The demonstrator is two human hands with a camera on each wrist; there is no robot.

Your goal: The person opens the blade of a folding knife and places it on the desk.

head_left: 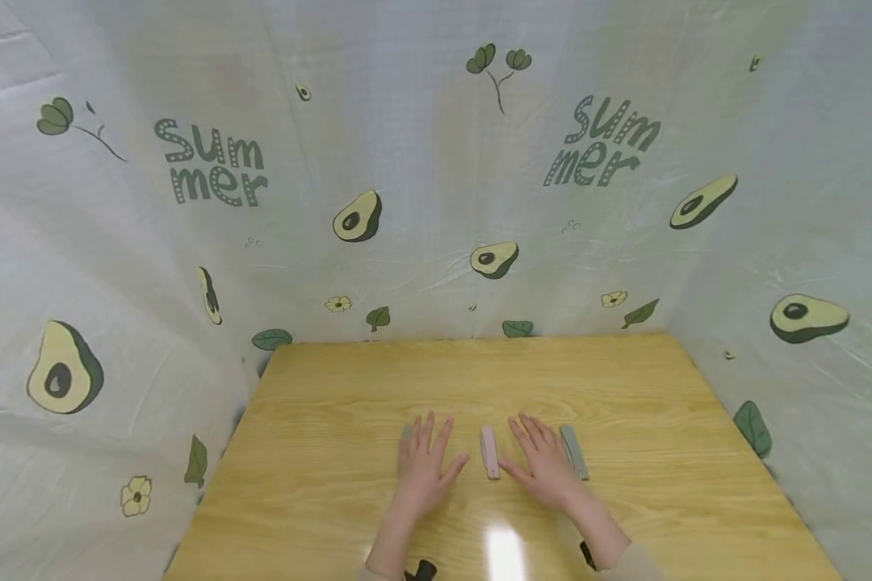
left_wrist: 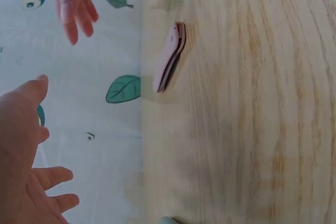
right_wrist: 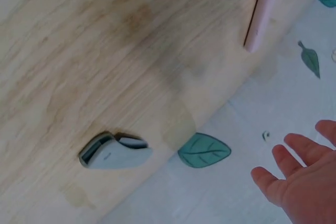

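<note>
A slim pink folding tool [head_left: 490,453], shaped like a folded pocket knife with a dot at its near end, lies on the table between my hands. To its right lies a similar grey-green folding tool [head_left: 573,453]; a slot along its edge shows in the right wrist view. Another grey-green one [head_left: 407,432] lies at the left, mostly hidden by my left hand [head_left: 421,468]. That hand is over it with fingers spread, holding nothing. Between the pink and right grey-green tools, my right hand [head_left: 545,468] hovers with fingers extended, also holding nothing.
The wooden table [head_left: 334,379] ends at a pale cloth [head_left: 421,298] printed with avocados and leaves, which rises behind it and on both sides. A bright light reflection shows near the front of the tabletop.
</note>
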